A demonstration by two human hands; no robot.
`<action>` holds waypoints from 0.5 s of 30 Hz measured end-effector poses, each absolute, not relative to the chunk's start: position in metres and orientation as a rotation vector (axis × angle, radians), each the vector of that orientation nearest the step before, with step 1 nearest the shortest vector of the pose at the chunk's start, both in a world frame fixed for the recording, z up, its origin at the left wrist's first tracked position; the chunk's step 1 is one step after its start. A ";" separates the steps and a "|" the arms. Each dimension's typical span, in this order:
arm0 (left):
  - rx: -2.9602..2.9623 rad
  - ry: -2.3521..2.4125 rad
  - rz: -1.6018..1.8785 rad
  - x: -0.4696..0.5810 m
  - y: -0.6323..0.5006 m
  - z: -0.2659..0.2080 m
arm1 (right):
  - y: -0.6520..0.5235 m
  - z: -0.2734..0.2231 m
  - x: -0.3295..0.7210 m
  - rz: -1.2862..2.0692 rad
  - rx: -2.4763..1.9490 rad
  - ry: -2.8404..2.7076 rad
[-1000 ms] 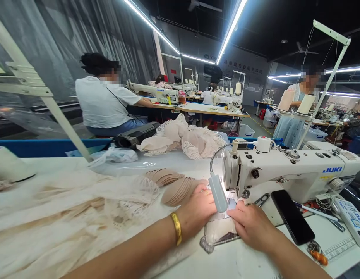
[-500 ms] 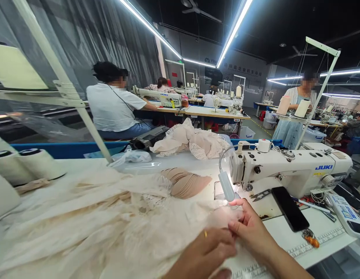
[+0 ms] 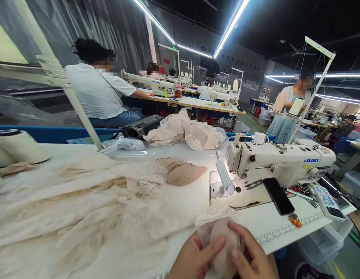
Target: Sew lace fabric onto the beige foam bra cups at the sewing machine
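Low in front of me, both hands hold a beige bra cup [image 3: 223,248] with sheer fabric and a lace edge around it. My left hand [image 3: 196,254] grips its left side, thumb across the front. My right hand [image 3: 251,254] holds the right side, fingertips on the upper edge and thumb lower down. Cream lace fabric [image 3: 90,209] spreads over the table to the left. Beyond it lies a fanned stack of beige cup pads [image 3: 187,174]. The white sewing machine [image 3: 284,155], lamp lit at its needle end, stands ahead to the right.
Thread snips [image 3: 253,184], a black phone [image 3: 278,195] and a white control box [image 3: 328,199] lie by the machine. More lace pieces [image 3: 184,131] are heaped at the back. Thread cones [image 3: 20,147] stand at left. A co-worker [image 3: 98,85] sits beyond the table.
My hands have come down and back from beside the machine's lamp, bringing the cup nearer. The cup now faces me between both hands. The view has shifted slightly.
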State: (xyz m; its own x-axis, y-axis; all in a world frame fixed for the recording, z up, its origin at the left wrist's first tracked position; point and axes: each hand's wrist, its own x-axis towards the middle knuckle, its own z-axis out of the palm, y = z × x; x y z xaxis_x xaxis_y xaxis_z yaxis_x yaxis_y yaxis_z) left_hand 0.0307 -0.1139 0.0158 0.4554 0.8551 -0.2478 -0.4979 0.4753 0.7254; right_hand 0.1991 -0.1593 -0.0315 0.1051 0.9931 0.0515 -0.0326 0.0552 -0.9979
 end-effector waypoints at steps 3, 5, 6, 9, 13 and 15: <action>0.617 0.636 0.841 0.029 -0.119 0.019 | -0.145 -0.020 0.207 1.281 -1.091 -0.992; 0.607 0.635 0.858 0.027 -0.121 0.022 | -0.141 -0.017 0.204 1.329 -0.988 -0.874; 0.602 0.635 0.871 0.028 -0.121 0.024 | -0.141 -0.017 0.201 1.323 -0.948 -0.831; 0.557 0.651 0.917 0.031 -0.119 0.028 | -0.143 -0.017 0.189 1.279 -0.923 -0.803; 0.487 0.722 1.028 0.038 -0.114 0.026 | -0.144 -0.018 0.183 1.234 -0.946 -0.810; 0.480 0.742 1.064 0.041 -0.113 0.024 | -0.143 -0.020 0.184 1.250 -0.935 -0.790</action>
